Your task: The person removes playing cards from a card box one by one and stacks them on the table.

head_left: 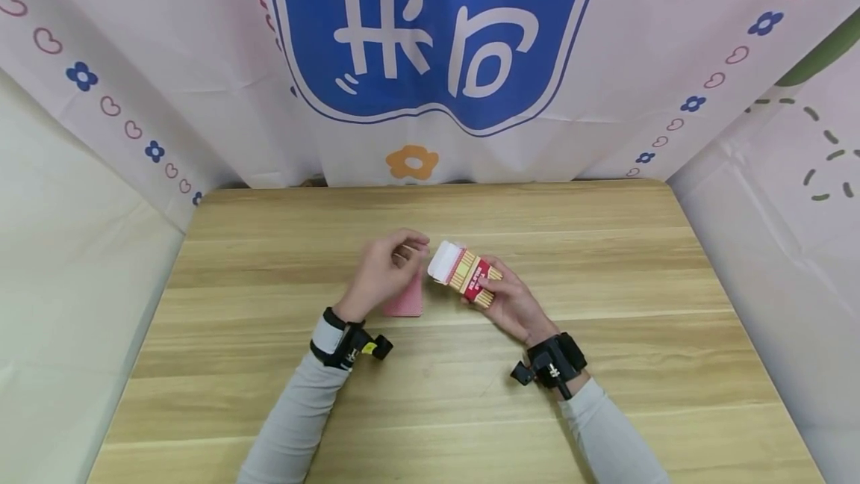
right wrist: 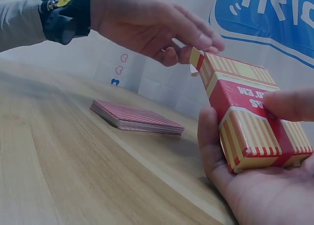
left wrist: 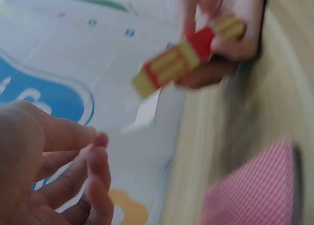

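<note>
My right hand (head_left: 513,308) grips a yellow-and-red playing card box (right wrist: 250,117), with the thumb on its printed face and fingers around its side. The box is tilted, and its white end flap (head_left: 445,261) sticks out toward my left hand. Loosely bent, the fingers of my left hand (head_left: 386,264) hang in the air near that end of the box with nothing seen in them. Below the left hand, a squared deck of playing cards (right wrist: 137,118) with pink patterned backs lies on the table. From above, the left hand hides part of the deck (head_left: 406,301).
The wooden table (head_left: 430,424) has light grain and reaches back to a hanging white cloth (head_left: 537,148) with a blue emblem. Pale cloth walls (head_left: 67,282) stand at both sides. Each wrist wears a black strap with a small camera (head_left: 558,364).
</note>
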The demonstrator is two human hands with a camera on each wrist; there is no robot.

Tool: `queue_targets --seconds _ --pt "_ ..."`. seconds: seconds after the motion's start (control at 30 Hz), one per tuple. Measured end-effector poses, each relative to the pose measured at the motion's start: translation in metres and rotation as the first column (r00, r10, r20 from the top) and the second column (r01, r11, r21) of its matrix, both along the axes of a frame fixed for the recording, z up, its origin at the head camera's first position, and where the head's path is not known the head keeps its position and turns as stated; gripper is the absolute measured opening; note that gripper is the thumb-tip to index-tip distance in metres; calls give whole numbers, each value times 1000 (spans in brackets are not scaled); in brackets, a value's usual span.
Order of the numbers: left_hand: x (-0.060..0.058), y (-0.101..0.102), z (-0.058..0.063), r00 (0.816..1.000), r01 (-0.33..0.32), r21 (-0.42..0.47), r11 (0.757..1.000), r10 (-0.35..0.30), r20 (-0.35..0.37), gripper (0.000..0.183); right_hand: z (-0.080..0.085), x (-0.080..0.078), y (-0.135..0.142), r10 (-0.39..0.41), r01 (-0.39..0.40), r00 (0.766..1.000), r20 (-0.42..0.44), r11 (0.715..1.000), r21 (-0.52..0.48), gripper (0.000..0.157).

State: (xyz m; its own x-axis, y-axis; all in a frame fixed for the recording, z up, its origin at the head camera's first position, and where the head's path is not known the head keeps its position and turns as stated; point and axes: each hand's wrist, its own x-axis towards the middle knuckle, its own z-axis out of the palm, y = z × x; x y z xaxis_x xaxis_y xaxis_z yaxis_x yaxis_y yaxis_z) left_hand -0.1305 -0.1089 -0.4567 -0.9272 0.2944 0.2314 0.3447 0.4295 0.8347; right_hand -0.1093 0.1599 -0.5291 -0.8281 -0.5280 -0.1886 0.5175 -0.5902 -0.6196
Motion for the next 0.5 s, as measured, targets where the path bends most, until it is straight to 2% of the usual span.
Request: queue_targets --seconds 0.1,0.23,0.37,0.5 --pt "5 11 -4 1000 16 -9 1000 -16 1 20 0 0 -1 2 -2 1000 -6 1000 8 39" --pt "8 22 -11 997 16 -42 999 -12 74 23 -1 0 0 15 -15 999 -36 1000 -1 41" --pt "10 26 -15 991 13 -48 999 -6 136 27 -3 0 0 27 -27 998 -54 1000 -11 42" --pt "9 27 -15 989 22 -42 999 -16 148 29 -3 -1 1 24 -25 998 -54 1000 -16 42"
